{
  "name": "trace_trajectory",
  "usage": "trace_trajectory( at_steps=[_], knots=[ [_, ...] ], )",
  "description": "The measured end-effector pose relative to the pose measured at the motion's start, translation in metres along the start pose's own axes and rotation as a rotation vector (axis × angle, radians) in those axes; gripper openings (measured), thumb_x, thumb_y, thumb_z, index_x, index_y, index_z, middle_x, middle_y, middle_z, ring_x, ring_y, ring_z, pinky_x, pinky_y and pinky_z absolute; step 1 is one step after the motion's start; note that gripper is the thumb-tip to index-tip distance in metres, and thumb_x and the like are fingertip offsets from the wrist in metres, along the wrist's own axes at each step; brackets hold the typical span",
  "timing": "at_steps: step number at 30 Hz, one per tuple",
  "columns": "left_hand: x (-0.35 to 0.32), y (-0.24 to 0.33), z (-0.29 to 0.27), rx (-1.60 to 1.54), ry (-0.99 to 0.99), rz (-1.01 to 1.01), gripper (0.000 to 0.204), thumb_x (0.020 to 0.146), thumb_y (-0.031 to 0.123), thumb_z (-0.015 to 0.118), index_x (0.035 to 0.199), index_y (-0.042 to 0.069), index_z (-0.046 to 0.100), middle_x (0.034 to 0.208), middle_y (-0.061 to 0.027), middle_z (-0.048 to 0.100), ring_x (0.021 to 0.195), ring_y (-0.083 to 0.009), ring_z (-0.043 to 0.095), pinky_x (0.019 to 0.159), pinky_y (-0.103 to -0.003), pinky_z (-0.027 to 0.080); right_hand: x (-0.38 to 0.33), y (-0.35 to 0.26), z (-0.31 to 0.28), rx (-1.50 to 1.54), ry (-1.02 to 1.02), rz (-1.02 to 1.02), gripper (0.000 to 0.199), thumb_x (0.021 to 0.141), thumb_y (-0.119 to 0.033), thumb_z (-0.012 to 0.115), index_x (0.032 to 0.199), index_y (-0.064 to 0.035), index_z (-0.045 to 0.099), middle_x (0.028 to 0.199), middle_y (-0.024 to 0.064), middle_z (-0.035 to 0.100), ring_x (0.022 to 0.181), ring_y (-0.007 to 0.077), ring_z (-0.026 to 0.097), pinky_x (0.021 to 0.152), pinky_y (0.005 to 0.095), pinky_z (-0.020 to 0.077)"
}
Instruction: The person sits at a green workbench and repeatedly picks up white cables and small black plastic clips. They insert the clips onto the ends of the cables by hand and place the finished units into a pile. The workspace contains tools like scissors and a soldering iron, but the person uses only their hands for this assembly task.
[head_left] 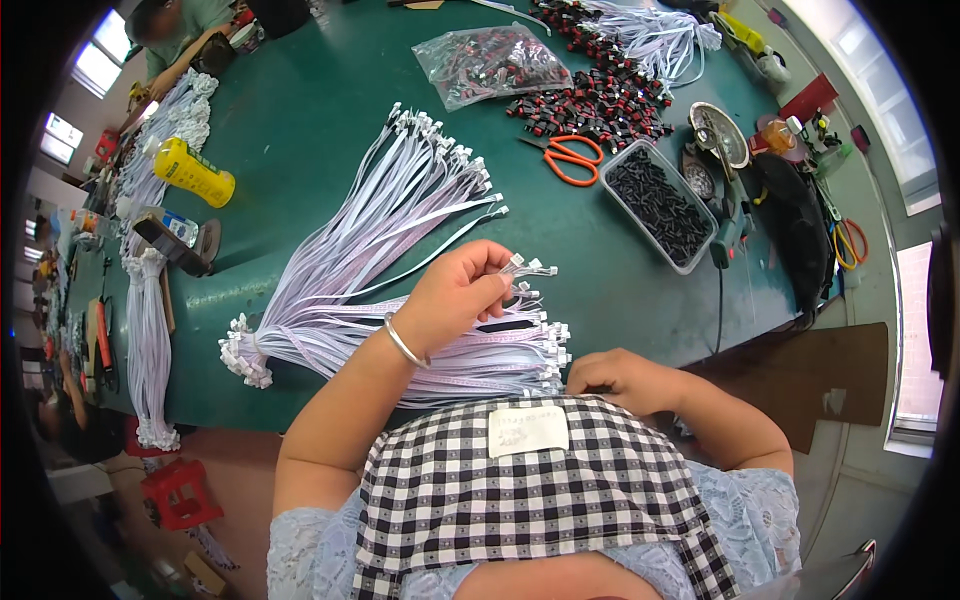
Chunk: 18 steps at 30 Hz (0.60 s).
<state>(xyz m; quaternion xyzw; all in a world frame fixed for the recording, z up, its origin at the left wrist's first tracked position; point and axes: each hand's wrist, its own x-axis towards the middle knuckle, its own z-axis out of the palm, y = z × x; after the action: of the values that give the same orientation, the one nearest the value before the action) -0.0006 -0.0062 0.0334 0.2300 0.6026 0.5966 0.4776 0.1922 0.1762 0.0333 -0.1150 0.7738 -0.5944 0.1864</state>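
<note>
A large bundle of flat white ribbon cables (pixel 370 215) lies fanned on the green table, small white connectors at its ends. My left hand (pixel 452 295), a bangle on its wrist, is above the lower part of the fan. Its fingers pinch several cable ends, whose white connectors (pixel 525 267) stick out past the fingertips. Close to the apron, at the table's near edge, my right hand (pixel 625 380) has curled fingers beside the lower cable ends (pixel 548 350). What those fingers hold, if anything, is hidden.
Orange-handled scissors (pixel 553 151) lie beside a clear tub (pixel 688 267) of black parts. Behind are red-and-black parts (pixel 610 100) and a plastic bag (pixel 490 65). A yellow bottle (pixel 195 172), a propped phone (pixel 168 240) and another cable bundle (pixel 149 340) stand left. A person (pixel 190 35) sits far left.
</note>
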Motion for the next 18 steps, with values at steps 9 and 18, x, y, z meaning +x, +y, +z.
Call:
trace_trajectory(
  at_steps=[9, 18],
  knots=[
    [-0.001, -0.015, 0.004, -0.133, 0.037, 0.009, 0.015, 0.092, 0.012, 0.053, 0.104, 0.003, 0.054, 0.088, -0.0066, 0.064, 0.073, -0.0115, 0.062, 0.064, -0.023, 0.049, 0.050, -0.033, -0.032, 0.517, 0.600, -0.104, 0.008, 0.083, 0.000, 0.059, 0.091, 0.0009, 0.058, 0.085, 0.0077, 0.061, 0.071, 0.0134, 0.060, 0.069, 0.0243, 0.0490],
    [0.004, -0.023, -0.003, -0.297, 0.035, 0.006, 0.011, 0.089, 0.009, 0.058, 0.099, 0.005, 0.054, 0.081, -0.0003, 0.056, 0.066, -0.0078, 0.054, 0.059, -0.020, 0.046, 0.100, 0.001, -0.017, 0.762, 0.718, 0.115, 0.007, 0.084, -0.003, 0.058, 0.091, -0.0027, 0.057, 0.083, 0.0059, 0.060, 0.070, 0.0107, 0.057, 0.056, 0.0199, 0.0407]
  ],
)
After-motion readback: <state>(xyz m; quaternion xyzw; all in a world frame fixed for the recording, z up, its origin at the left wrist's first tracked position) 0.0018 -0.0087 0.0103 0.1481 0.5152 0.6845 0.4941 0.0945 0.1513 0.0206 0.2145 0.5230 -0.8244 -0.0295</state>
